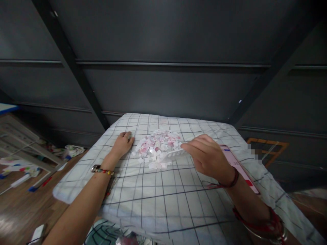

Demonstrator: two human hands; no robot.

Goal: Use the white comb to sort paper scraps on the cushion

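In the middle of the head view, a heap of white and pink paper-like scraps [157,142] lies on a white checked cloth [178,197]. At centre right, the right hand [206,154] pinches a white ridged strip [175,155], whose other end reaches the heap's lower right part; contact there is too blurred to tell. Left of the heap, the left hand [123,144] rests on the cloth, fingers slightly spread. A phone [236,163] lies just beside the right wrist.
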